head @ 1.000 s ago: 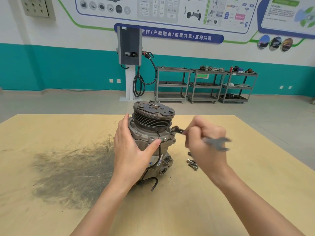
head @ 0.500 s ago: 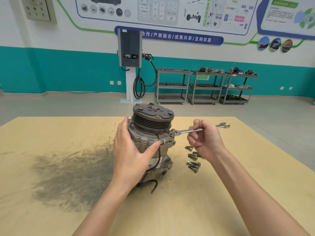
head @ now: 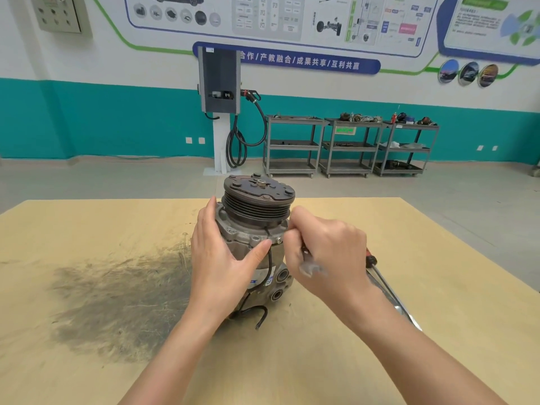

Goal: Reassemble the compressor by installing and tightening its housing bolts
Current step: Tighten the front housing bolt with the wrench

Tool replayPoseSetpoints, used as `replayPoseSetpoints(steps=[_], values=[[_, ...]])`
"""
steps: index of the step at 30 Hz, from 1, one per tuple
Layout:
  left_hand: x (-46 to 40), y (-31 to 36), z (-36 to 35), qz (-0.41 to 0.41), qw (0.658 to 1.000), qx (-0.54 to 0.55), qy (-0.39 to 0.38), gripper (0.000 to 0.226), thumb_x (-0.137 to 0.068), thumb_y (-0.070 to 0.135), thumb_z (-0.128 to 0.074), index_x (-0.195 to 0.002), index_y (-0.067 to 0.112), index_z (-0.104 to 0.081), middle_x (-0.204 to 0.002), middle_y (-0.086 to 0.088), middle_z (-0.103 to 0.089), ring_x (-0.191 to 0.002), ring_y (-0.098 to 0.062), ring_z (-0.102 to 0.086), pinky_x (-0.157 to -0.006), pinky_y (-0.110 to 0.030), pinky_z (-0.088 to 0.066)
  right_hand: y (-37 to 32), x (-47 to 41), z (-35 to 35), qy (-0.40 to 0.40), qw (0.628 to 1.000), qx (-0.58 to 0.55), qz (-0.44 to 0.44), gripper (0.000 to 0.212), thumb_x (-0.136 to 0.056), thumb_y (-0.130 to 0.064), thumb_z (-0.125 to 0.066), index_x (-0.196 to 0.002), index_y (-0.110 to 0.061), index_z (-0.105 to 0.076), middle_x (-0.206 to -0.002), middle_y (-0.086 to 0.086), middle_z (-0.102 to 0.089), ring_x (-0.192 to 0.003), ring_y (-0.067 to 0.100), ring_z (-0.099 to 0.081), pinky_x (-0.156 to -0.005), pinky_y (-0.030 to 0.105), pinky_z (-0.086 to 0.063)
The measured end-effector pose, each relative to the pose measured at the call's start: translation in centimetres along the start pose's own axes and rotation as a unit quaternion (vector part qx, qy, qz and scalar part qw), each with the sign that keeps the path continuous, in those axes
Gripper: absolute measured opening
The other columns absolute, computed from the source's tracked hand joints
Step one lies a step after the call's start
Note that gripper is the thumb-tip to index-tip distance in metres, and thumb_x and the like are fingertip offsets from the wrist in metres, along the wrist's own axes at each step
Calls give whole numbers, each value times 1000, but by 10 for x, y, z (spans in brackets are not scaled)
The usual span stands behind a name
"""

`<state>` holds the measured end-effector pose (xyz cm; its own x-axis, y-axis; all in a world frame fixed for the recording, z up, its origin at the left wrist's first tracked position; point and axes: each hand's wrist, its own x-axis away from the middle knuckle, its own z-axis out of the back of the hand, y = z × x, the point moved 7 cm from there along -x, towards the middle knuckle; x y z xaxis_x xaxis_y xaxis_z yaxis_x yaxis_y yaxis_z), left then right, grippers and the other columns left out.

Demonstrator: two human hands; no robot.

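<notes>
compressor (head: 257, 229) stands upright on its rear end near the middle of the wooden table (head: 87, 375), pulley (head: 258, 200) on top. cast metal body, judged heavy and rigid, won't deform, but the standing base looks narrow so it could tip or twist under wrench torque. best hold is the housing just below the pulley, which is where the left hand (head: 222, 258) is: palm against the left side, fingers wrapped behind, thumb laid across the front flange. it grasps the housing to brace it.

right hand (head: 327, 247) is clenched around a wrench (head: 311, 266), knuckles right beside the flange on the right side. free open end of the wrench shows blurred below the fist; the working end and the bolt it sits on are hidden by the fingers, so cannot tell if it is seated. one small bolt head (head: 279, 240) visible on the flange, touching-close to the fist. metal tool on metal bolt, judged slippery if the fit is off.

black wire (head: 268, 258) hangs down the front of the body and loops onto the table, close to the wrench swing path, could snag. red-handled screwdriver (head: 380, 273) lies on the table to the right behind the right forearm. dark gritty stain (head: 122, 302) on the table left of the compressor. loose bolts not visible now. shelving carts (head: 350, 144) and a charger post (head: 219, 83) far back, not in the way.
</notes>
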<state>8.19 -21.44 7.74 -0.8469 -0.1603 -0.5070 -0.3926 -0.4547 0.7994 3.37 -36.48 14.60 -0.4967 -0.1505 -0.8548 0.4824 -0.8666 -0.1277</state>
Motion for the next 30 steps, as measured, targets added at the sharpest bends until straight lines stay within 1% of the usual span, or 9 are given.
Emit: replayPoseSetpoints(steps=[2, 4, 6, 9, 12, 16, 21, 25, 30], values=[[0, 0, 0, 0, 1000, 2, -1, 104, -66, 60, -68, -149, 34, -11, -153, 12, -23, -141, -6, -17, -118, -42, -23, 0, -9, 10, 23, 1000, 13, -14, 23, -78, -19, -37, -63, -13, -53, -45, -11, -29, -33, 20, -34, -41, 18, -25], [0, 0, 0, 0, 1000, 0, -3, 105, -66, 63, -66, -150, 35, -10, -154, 13, -20, -142, -5, -16, -118, -40, -21, 7, -14, 18, 36, 998, -18, -45, 25, -81, -18, -35, -68, -13, -56, -42, -6, -38, -34, 22, -39, -40, 22, -30], [0, 0, 0, -1, 1000, -1, -6, 104, -67, 63, -67, -149, 36, -9, -155, 14, -19, -142, -5, -14, -118, -38, -19, 18, -19, 22, 27, 993, -75, -82, 24, -82, -16, -37, -72, -12, -58, -45, -1, -48, -38, 22, -44, -39, 28, -34], [0, 0, 0, -3, 1000, -2, -6, 101, -71, 58, -70, -149, 35, -10, -153, 13, -21, -141, -5, -16, -117, -36, -20, 39, -21, 17, -11, 970, -199, -139, 20, -81, -13, -40, -74, -17, -58, -46, -2, -50, -40, 16, -43, -39, 28, -30], [1, 1, 0, -4, 1000, -3, -9, 101, -71, 58, -69, -149, 35, -9, -153, 13, -21, -141, -6, -16, -117, -37, -20, 70, -14, -2, -45, 911, -332, -242, 22, -87, -4, -43, -77, -14, -58, -47, 5, -55, -39, 10, -47, -38, 18, -31], [1, 2, 1, -7, 1000, -6, -8, 102, -71, 58, -69, -150, 34, -9, -153, 12, -22, -141, -6, -17, -118, -38, -19, 112, 8, -41, -63, 763, -500, -405, 27, -94, 3, -34, -84, -8, -56, -46, 6, -47, -43, 19, -48, -34, 17, -20], [1, 3, 1, -9, 1000, -7, -7, 101, -71, 59, -68, -149, 34, -10, -153, 11, -22, -141, -7, -18, -118, -37, -20, 129, 23, -71, -78, 639, -601, -474, 21, -91, -1, -34, -90, -9, -54, -45, 1, -38, -37, 13, -38, -31, 15, -17], [0, 1, 0, -4, 1000, -6, -9, 102, -70, 61, -67, -149, 36, -9, -154, 11, -20, -141, -7, -16, -118, -39, -20, 131, 27, -85, -118, 579, -636, -496, 18, -85, -2, -39, -90, -12, -54, -41, -1, -37, -34, 10, -36, -32, 15, -15], [0, 2, 0, -6, 1000, -4, -11, 101, -72, 57, -70, -149, 34, -9, -153, 13, -21, -140, -4, -15, -118, -36, -19, 130, 21, -93, -177, 551, -664, -473, 8, -74, -7, -47, -78, -13, -50, -40, -3, -35, -33, 8, -36, -31, 15, -18]])
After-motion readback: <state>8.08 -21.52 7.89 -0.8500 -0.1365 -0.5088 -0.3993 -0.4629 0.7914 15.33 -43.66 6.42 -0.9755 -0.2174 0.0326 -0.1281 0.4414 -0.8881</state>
